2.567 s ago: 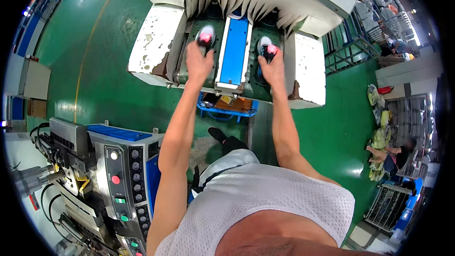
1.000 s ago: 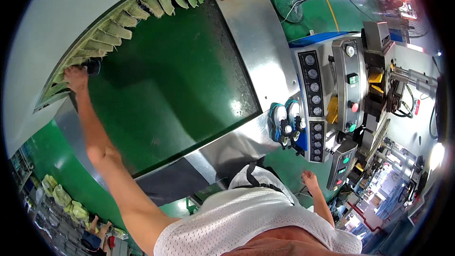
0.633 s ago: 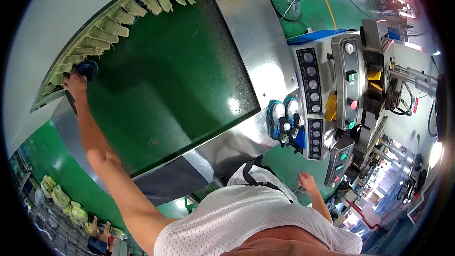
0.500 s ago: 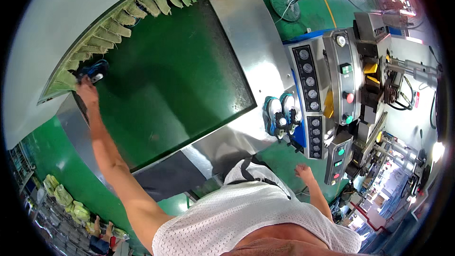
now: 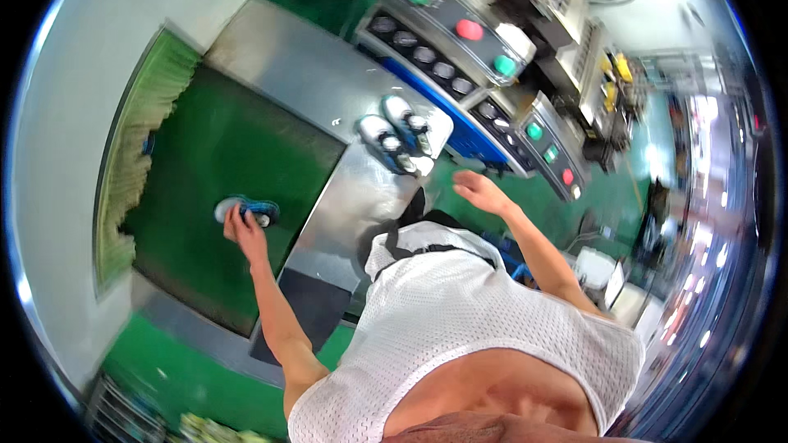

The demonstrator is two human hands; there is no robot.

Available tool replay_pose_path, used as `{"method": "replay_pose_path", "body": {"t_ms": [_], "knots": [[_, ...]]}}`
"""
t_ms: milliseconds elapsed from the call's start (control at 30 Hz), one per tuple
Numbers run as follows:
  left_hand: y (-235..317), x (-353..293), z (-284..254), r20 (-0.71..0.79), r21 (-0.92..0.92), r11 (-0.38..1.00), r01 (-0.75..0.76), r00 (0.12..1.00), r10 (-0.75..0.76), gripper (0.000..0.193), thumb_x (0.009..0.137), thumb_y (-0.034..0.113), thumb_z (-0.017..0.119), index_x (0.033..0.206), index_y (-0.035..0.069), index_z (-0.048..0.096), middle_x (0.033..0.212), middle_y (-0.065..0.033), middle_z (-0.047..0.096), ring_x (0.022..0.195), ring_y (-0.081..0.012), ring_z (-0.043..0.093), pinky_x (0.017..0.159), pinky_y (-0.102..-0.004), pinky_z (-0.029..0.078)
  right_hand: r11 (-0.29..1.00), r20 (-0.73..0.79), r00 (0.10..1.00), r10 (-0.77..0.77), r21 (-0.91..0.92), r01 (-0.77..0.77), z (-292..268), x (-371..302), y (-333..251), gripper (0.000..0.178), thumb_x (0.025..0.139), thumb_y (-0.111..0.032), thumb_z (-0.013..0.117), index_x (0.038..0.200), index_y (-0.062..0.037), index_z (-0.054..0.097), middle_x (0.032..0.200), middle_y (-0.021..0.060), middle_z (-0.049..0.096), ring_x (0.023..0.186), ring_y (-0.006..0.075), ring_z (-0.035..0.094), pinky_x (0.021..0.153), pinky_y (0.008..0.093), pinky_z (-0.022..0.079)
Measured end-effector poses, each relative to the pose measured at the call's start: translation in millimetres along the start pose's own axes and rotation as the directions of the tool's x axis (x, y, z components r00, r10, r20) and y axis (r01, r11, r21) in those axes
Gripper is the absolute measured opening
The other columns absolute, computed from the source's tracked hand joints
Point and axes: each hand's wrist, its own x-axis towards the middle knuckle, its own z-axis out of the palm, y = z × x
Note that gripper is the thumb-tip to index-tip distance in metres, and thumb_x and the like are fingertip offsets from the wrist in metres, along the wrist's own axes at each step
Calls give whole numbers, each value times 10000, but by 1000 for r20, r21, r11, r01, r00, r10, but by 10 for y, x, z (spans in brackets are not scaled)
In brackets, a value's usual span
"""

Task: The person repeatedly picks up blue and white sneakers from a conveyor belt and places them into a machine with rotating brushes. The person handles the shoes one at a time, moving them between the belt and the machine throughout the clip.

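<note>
Bright light glaring off the steel ledge (image 5: 338, 209) at centre, the green belt (image 5: 234, 156) dimmer to its left! The left hand (image 5: 245, 230) looks slightly soft, the upper-centre control panel (image 5: 443, 16) smeared, right rim streaked, corners black.

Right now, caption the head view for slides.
Left hand holding a shoe, green belt below; right hand empty; two shoes on metal ledge.

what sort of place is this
Probably a shoe factory: a shoe in the left hand over a green bed with a fringed curtain, two more shoes on a metal ledge, and a machine control panel.
</note>
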Motion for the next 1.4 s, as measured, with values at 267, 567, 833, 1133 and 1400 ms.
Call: {"method": "replay_pose_path", "body": {"t_ms": [267, 567, 833, 1133, 1400], "knots": [[1058, 414, 17, 383, 103, 974, -201, 912, 148, 303, 922, 188, 638, 1142, -13, 583, 1147, -190, 569, 1020, -356, 525, 867, -423, 444, 899, -14, 912, -411, 158, 408, 28, -212, -691, 577, 889, -338, 613, 1316, 28, 486, 1318, 226, 548, 1212, 342, 544, 1018, 410, 444], [5120, 4, 1128, 314, -523, 409, -748, 277, 908, 331, 820, 56, 724, 1118, 2, 591, 1093, -148, 635, 985, -350, 550, 837, -411, 462, 818, -660, 568, -492, -127, 561, -741, -244, -509, 683, 714, -68, 660, 1286, 153, 360, 1250, 331, 477, 1205, 434, 473, 993, 451, 404], [7888, -756, 2417, 79, -822, 116, -557, 91, 993, 478, 884, 38, 637, 1333, 16, 477, 1346, -178, 512, 1188, -317, 537, 901, -374, 489, 237, -721, 691, 50, 680, 694, -1938, -1572, 1310, 668, 824, -159, 730, 1364, 52, 399, 1267, 98, 552, 1163, 193, 526, 1010, 333, 417], [8838, -856, 5634, 614, -436, 753, -493, 448, 650, 721, 823, 338, 705, 1268, -149, 413, 1234, -357, 515, 1185, -452, 514, 1029, -440, 398, -226, -545, 593, 593, 594, 772, -1776, -2243, 1945, 396, 879, -148, 675, 1220, 11, 550, 1045, 55, 663, 899, 114, 645, 793, 292, 535], [8856, -465, 6272, 612, -430, 785, -447, 495, 617, 479, 744, 255, 781, 939, -140, 595, 903, -225, 676, 835, -317, 677, 741, -407, 531, -88, -563, 608, 560, 689, 719, -2049, -2167, 2094, 442, 869, -161, 691, 1247, 24, 555, 1096, 56, 644, 956, 105, 617, 823, 283, 515]]}}
